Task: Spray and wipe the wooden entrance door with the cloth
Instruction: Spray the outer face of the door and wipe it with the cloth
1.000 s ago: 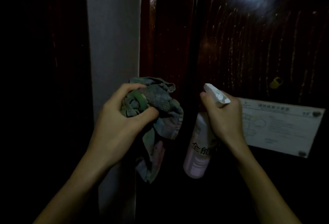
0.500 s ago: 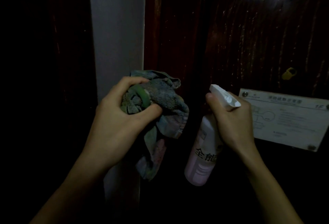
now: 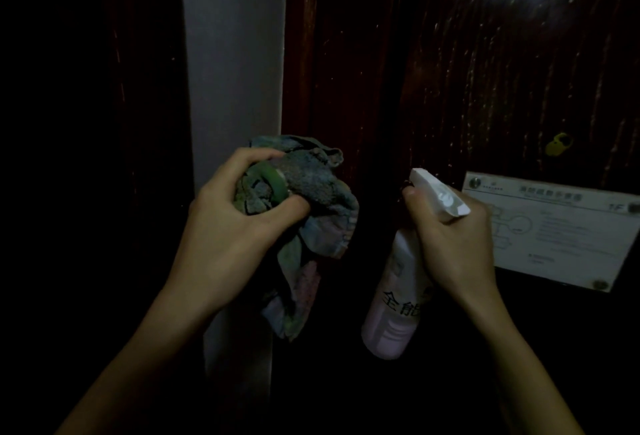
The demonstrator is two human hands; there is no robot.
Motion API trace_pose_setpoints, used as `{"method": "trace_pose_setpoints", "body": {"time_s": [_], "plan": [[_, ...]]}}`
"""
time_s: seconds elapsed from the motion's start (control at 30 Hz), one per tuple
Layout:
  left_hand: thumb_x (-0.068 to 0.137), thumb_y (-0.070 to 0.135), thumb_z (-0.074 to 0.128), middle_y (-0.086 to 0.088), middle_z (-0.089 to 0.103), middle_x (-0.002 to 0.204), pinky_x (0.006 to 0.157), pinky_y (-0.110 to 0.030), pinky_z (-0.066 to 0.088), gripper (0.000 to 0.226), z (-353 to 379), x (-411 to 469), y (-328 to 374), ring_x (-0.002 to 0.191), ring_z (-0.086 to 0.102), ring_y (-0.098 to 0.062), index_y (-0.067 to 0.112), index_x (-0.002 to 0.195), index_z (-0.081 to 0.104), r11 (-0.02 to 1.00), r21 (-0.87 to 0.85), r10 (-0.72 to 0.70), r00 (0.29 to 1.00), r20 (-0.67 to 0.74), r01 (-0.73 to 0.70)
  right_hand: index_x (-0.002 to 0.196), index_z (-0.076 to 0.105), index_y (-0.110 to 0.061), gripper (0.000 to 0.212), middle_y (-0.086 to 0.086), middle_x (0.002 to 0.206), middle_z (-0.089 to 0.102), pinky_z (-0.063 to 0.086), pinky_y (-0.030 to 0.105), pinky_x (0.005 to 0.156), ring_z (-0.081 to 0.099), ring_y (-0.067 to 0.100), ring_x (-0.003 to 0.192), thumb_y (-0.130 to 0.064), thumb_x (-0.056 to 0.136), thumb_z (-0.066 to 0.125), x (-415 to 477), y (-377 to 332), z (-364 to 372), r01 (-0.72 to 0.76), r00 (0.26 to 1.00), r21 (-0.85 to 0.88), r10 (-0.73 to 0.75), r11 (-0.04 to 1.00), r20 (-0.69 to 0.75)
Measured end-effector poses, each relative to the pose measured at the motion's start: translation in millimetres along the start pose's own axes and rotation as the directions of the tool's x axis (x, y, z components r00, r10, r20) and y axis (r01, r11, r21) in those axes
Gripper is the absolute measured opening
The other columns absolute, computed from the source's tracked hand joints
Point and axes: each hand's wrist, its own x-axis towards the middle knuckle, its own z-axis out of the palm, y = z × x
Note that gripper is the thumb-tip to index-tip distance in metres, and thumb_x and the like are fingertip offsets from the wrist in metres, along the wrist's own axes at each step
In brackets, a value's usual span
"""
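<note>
Dark red wood fills most of the view: the door (image 3: 502,81) is shiny, with pale wet streaks running down it and a bright spot of light at about 1 o'clock. Left of it stands a grey strip of wall (image 3: 232,64), and the far left side is too dark to make out.

At about 9 o'clock from the middle, the left hand (image 3: 239,216) is bunched tight around the cloth (image 3: 311,213). Its fingers curl over the top and the thumb presses in from below. The cloth is crumpled, grey and green with some pink, and a loose end hangs down toward 6 o'clock. It is hard to tell if the cloth touches the door.

At about 3 o'clock from the middle, the right hand (image 3: 453,237) is wrapped around the neck of the spray bottle (image 3: 398,303). One finger sits up at the front by the white spray head. The bottle is pale pink with dark writing, and its bottom leans down toward 7 o'clock.

Just right of that hand, a white paper sign (image 3: 568,230) is fixed on the door. Above the sign, at about 2 o'clock, is a small yellow thing (image 3: 558,144)
</note>
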Motion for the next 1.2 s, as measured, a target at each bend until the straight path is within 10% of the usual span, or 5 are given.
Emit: {"method": "trace_pose_setpoints", "body": {"time_s": [0.77, 1.0, 1.2], "plan": [[0.082, 0.009, 0.075, 0.018, 0.072, 0.081, 0.065, -0.011, 0.050, 0.030, 5, -2, -11, 0.074, 0.067, 0.004, 0.025, 0.106, 0.067, 0.999, -0.049, -0.011, 1.000, -0.027, 0.010, 0.093, 0.067, 0.007, 0.026, 0.020, 0.081, 0.066, 0.044, 0.024, 0.057, 0.058, 0.015, 0.065, -0.019, 0.092, 0.065, -15, 18, -19, -0.072, 0.996, -0.002, 0.072, 0.997, 0.056], [0.084, 0.010, 0.075, 0.018, 0.073, 0.084, 0.064, -0.010, 0.050, 0.029, 6, -6, -21, 0.075, 0.068, 0.004, 0.028, 0.106, 0.066, 0.997, -0.073, -0.036, 0.998, -0.043, 0.033, 0.091, 0.068, 0.004, 0.024, 0.015, 0.084, 0.071, 0.049, 0.046, 0.068, 0.064, 0.026, 0.077, -0.020, 0.091, 0.066, -23, 29, -18, -0.115, 0.991, -0.039, 0.117, 0.993, 0.060], [0.084, 0.010, 0.074, 0.016, 0.074, 0.084, 0.066, -0.011, 0.051, 0.029, 9, -9, -28, 0.075, 0.068, 0.003, 0.030, 0.104, 0.066, 0.996, -0.076, -0.057, 0.997, -0.049, 0.053, 0.062, 0.051, -0.010, 0.033, -0.002, 0.055, 0.047, 0.036, 0.030, 0.052, 0.044, 0.008, 0.053, -0.018, 0.092, 0.062, -25, 34, -13, -0.144, 0.986, -0.001, 0.143, 0.990, 0.090]]}}
